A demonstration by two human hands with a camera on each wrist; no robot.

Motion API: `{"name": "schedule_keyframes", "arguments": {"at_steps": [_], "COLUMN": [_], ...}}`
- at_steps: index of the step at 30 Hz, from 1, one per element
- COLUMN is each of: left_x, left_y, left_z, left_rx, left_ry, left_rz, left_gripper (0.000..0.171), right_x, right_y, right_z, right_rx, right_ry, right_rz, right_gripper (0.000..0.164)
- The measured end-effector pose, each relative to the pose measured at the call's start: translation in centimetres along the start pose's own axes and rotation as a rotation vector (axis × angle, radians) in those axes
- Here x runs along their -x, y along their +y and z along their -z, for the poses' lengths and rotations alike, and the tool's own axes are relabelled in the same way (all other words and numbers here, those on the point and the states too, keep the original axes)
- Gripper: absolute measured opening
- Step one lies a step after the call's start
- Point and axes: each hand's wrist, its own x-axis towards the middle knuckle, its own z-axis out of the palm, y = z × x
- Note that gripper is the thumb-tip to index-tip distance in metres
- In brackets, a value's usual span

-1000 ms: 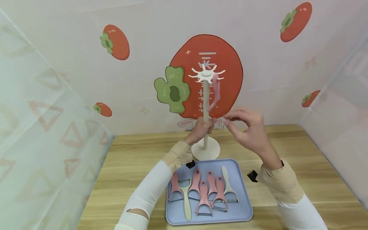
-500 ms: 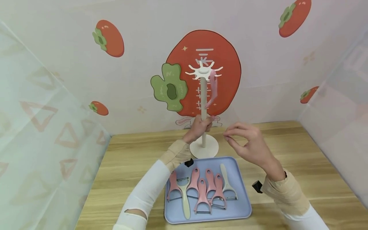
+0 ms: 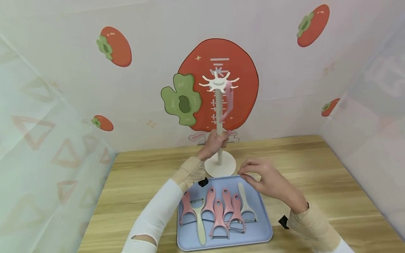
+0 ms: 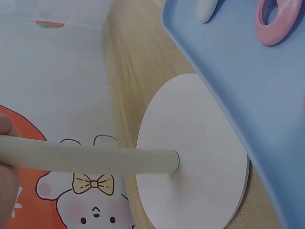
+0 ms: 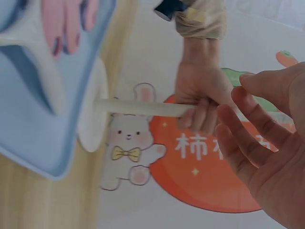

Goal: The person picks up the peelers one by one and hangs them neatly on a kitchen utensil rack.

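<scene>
Right hand point(image 3: 264, 178) lowered toward peeler tray point(image 3: 257, 233) — white stand point(image 3: 218, 102) just beyond.

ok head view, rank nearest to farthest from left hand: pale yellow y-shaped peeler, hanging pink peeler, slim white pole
1. Slim white pole: gripped by the left hand.
2. Hanging pink peeler: above the hand.
3. Pale yellow y-shaped peeler: blue tray, left half.

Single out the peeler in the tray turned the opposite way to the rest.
The cream peeler, second from left in the blue tray: its handle points toward the near edge, while all the others' point away.
</scene>
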Motion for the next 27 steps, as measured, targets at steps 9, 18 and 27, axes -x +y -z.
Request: {"name": "schedule_keyframes", "arguments": {"at_steps": [9,18,27], "left_x": [0.1,0.3,0.4], "left_y": [0.1,0.3,0.1], "left_z": [-0.1,0.2,0.0], "left_rx": [0.033,0.047,0.037], "left_ry": [0.011,0.008,-0.001], "left_rz": [-0.019,-0.015,-0.001], "left_gripper": [0.051,0.052,0.051], "right_x": [3.7,6.4,7.8], "right_y": [0.8,1.2,1.2], "right_z": [-3.2,-5.7,-6.4], "right_rx": [0.051,0.129,0.185], "right_ry": [-0.209,-0.28,-0.277], "right_rz": [-0.151,-0.154,-0.079], "right_gripper": [0.019,0.018,0.025]}}
